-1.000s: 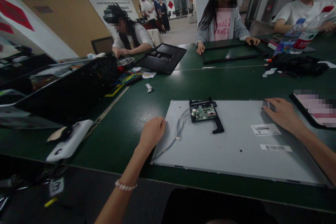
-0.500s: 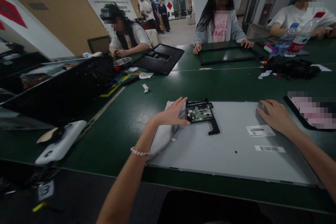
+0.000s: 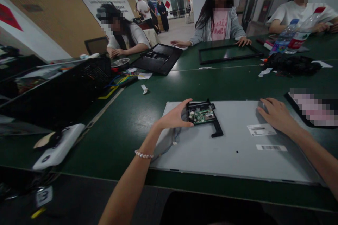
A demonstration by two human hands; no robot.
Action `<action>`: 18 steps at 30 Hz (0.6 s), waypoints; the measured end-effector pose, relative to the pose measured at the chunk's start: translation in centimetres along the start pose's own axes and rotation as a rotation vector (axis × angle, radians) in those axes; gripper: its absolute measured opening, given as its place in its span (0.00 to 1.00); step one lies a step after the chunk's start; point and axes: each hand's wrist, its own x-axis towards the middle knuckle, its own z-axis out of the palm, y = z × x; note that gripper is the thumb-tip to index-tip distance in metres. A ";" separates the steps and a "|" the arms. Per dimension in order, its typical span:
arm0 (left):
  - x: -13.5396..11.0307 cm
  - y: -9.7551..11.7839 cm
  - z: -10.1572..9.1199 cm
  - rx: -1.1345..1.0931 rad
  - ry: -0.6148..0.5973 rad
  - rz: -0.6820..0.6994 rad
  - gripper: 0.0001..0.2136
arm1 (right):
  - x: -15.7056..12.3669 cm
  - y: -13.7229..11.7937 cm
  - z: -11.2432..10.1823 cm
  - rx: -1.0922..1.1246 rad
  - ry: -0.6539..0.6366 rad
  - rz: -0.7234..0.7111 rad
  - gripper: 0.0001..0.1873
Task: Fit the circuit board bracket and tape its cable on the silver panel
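Observation:
A grey flat display panel [image 3: 227, 158] lies back side up before me, with white labels on its right part. On its upper left sits a green circuit board [image 3: 202, 115] in a black plastic bracket [image 3: 218, 128]. My left hand [image 3: 176, 114] spans the left side of that bracket, thumb at the near edge and fingers at the far edge, closed on it. A thin cable [image 3: 175, 137] runs from under this hand over the panel. My right hand [image 3: 276, 114] rests at the panel's upper right, thumb and fingers apart.
Left stand a black computer case [image 3: 60, 95] and a white device [image 3: 59, 147]. Across the green table [image 3: 118, 144] lie a black cover [image 3: 158, 58] and a black frame [image 3: 229, 58], with people seated behind. Bottles [image 3: 303, 33] and a phone [image 3: 311, 109] are on the right.
My left hand has closed around the bracket's left side, and the bracket has turned and shifted slightly. My right hand stays put. A co-worker's hand has left the black frame toward the black cover.

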 end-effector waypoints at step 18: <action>0.3 2.4 3.7 -0.062 -0.110 0.081 0.51 | 0.0 -1.0 -0.3 -0.005 -0.004 0.055 0.32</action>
